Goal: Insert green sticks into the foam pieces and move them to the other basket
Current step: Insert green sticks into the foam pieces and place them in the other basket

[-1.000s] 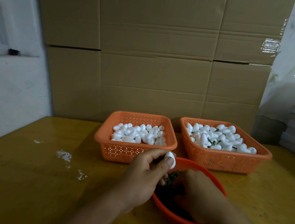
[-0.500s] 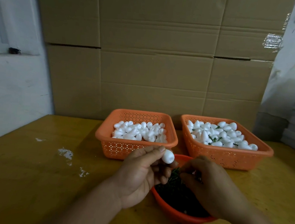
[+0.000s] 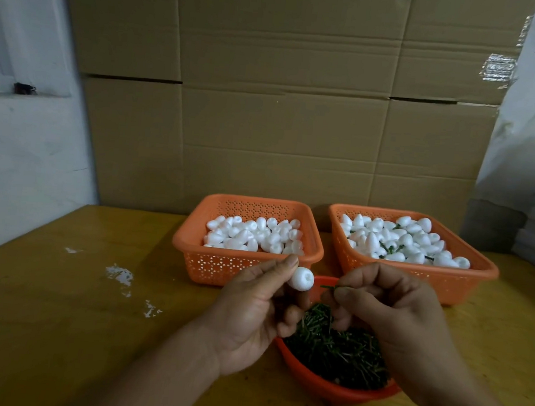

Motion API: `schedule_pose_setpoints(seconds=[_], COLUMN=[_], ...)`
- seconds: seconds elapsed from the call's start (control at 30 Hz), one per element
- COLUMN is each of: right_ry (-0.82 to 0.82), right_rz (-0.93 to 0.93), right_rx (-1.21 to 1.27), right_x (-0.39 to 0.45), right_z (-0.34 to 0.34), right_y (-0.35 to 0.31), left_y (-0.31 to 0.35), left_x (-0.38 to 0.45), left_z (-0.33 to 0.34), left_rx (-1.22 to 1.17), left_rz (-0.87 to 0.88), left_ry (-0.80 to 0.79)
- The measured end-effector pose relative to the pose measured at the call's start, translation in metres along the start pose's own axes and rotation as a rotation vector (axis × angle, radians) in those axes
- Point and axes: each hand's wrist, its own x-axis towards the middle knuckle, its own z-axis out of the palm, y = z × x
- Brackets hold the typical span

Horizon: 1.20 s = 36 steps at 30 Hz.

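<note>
Hands [image 3: 251,317] [image 3: 388,318] pinching one foam piece [image 3: 301,278], seemingly one stick [image 3: 328,287]

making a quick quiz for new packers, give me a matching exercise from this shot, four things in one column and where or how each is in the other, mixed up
Things:
1. foam piece
2. green stick
3. left basket
4. right basket

States:
A. holds foam pieces with green sticks showing among them
B. pinched in the right hand, above the round bowl of sticks
C. holds plain white foam pieces, no green visible
D. held at the fingertips of the left hand

Pairs: 1-D, 2-B, 3-C, 4-A
</note>
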Motion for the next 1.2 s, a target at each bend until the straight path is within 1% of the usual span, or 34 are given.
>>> schedule_pose_setpoints(seconds=[0.53, 0.6, 0.73, 0.87, 1.07, 1.2], right_ry=[-0.009, 0.000, 0.073, 0.062, 0.059, 0.072], right_rz=[-0.049, -0.087, -0.233, -0.377, -0.481, -0.494], right_rx=[-0.032, -0.102, -0.400, -0.609, -0.780, -0.840], right_x=[-0.001, -0.003, -0.006, -0.009, -0.011, -0.012], right_z=[0.005, 0.006, 0.008, 0.007, 0.009, 0.012], right_y=[0.004, 0.003, 0.005, 0.008, 0.005, 0.005], left_y=[0.000, -0.001, -0.002, -0.002, -0.003, -0.004], left_x=[-0.001, -0.001, -0.001, 0.000, -0.002, -0.001], left_z=[0.003, 0.003, 0.002, 0.002, 0.004, 0.005], left_rx=[0.048, 0.054, 0.077, 0.109, 0.181, 0.226], left_rz=[0.028, 0.034, 0.052, 0.074, 0.124, 0.181], left_ry=[-0.011, -0.013, 0.004, 0.036, 0.080, 0.104])
